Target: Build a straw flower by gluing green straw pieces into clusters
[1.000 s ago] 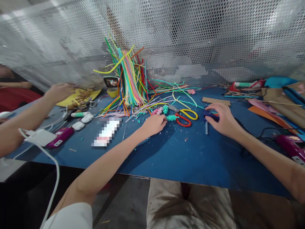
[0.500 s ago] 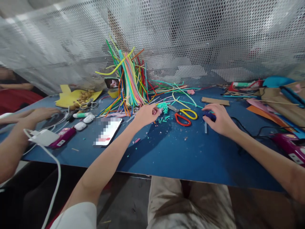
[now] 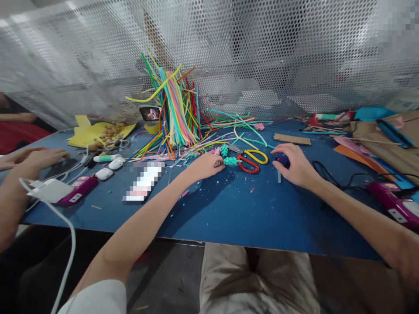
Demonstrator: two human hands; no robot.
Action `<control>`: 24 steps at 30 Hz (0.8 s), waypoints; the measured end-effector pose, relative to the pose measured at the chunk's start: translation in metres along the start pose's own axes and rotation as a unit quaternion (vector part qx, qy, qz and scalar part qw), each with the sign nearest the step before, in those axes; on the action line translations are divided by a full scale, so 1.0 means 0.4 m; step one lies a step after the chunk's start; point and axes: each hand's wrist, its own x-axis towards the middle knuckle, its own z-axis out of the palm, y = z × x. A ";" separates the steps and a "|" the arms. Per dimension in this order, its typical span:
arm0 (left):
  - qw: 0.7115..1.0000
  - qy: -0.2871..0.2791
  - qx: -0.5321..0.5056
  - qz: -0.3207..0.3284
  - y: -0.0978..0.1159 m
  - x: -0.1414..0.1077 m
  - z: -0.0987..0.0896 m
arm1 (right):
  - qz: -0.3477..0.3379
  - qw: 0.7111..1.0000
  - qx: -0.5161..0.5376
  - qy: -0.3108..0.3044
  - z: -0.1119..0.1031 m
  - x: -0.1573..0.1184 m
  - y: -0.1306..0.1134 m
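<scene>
- Centre of frame: pink-and-teal fuzzy piece [image 3: 231, 161], apparently pinched in curled fingertips of left hand [image 3: 207, 167], contact partly hidden. Likely light, soft, crushable; grip at base. Tufted, leaf-like.
- Right of centre: dark-blue tool [image 3: 282, 160], clasped in curved fingers of right hand [image 3: 297, 165]. Probably stiff, light; hold by body.
- Just under tool: translucent rod [image 3: 279, 176], slim.

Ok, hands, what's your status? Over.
Left hand: holding fuzzy green piece. Right hand: around blue tool. Scissors lying in between.
</scene>
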 end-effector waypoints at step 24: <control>0.957 0.252 -0.059 0.127 0.220 -0.025 0.064 | 0.095 0.946 0.290 -0.108 -0.022 -0.008 -0.197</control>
